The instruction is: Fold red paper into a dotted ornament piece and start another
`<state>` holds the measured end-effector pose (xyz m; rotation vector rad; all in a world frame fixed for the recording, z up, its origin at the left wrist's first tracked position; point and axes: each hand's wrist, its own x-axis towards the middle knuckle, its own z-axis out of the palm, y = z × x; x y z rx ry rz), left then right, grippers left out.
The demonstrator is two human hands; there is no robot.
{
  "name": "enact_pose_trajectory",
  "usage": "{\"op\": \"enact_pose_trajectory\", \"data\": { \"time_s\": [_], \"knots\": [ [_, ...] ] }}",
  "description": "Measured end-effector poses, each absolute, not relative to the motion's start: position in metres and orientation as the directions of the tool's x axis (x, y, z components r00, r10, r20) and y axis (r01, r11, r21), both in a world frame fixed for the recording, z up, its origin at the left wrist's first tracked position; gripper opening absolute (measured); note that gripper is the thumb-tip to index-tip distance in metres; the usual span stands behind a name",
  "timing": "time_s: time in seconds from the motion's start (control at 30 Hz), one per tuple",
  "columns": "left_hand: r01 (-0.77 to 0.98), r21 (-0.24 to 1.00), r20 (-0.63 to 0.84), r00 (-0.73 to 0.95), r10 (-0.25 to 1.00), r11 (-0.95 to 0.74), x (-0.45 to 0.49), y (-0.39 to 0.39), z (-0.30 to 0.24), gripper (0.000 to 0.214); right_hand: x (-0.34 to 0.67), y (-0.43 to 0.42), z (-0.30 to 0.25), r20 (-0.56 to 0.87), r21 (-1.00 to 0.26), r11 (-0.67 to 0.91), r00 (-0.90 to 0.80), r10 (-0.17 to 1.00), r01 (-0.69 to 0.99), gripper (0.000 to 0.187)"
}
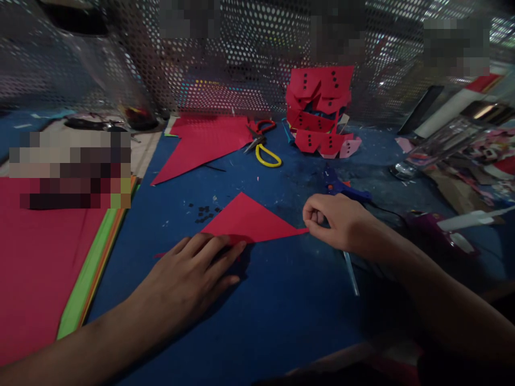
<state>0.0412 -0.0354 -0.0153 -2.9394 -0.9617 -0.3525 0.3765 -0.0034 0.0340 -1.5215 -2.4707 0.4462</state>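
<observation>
Fingers [225, 249] of my left hand [189, 273] are lying flat, pressing the paper [249, 220] onto the tabletop [281, 311]; right hand [338, 222] is pinching its right tip. Handling, I'm judging: light, floppy, creasing easily; best taken by corners.

Left hand [197, 268] flat on red paper triangle [251, 220], right hand [336, 222] pinching its corner

Dimly lit work area: a scuffed blue tabletop [281, 311] fills the lower frame; a perforated metal screen [249, 48] spans the upper frame, with bright glints at upper right
</observation>
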Motion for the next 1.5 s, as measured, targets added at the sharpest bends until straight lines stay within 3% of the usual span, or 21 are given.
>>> {"op": "enact_pose_trajectory", "data": {
  "time_s": [0.13, 0.33, 0.57, 0.73, 0.93, 1.2, 1.5],
  "knots": [
    [0.583, 0.078, 0.232, 0.778, 0.584, -0.808, 0.043, -0.034, -0.012, 0.039, 0.35, -0.013, 0.032, 0.151, -0.481, 0.478, -0.468, 0.871, 0.735, 0.004],
    [0.58, 0.225, 0.261, 0.738, 0.622, -0.783, 0.045, -0.03, -0.009, 0.036, 0.329, -0.016, 0.014, 0.015, -0.527, 0.442, -0.512, 0.859, 0.726, 0.004],
    [0.588, 0.297, 0.301, 0.69, 0.659, -0.752, 0.052, -0.018, -0.005, 0.022, 0.328, -0.016, 0.012, 0.021, -0.499, 0.463, -0.524, 0.852, 0.733, 0.007],
    [0.506, 0.245, 0.304, 0.77, 0.562, -0.827, 0.062, -0.008, -0.002, 0.021, 0.327, -0.014, 0.009, 0.039, -0.502, 0.475, -0.529, 0.848, 0.723, 0.006],
    [0.41, 0.095, 0.273, 0.866, 0.42, -0.907, 0.062, -0.004, 0.003, 0.024, 0.328, -0.014, 0.007, 0.045, -0.512, 0.475, -0.53, 0.847, 0.716, 0.005],
    [0.423, 0.125, 0.24, 0.865, 0.441, -0.898, 0.06, -0.005, 0.009, 0.027, 0.328, -0.014, 0.008, 0.047, -0.51, 0.475, -0.528, 0.848, 0.717, 0.005],
    [0.438, 0.043, 0.212, 0.874, 0.437, -0.898, 0.053, -0.009, 0.007, 0.025, 0.328, -0.013, 0.011, 0.027, -0.51, 0.467, -0.529, 0.848, 0.722, 0.006]
  ]
}}
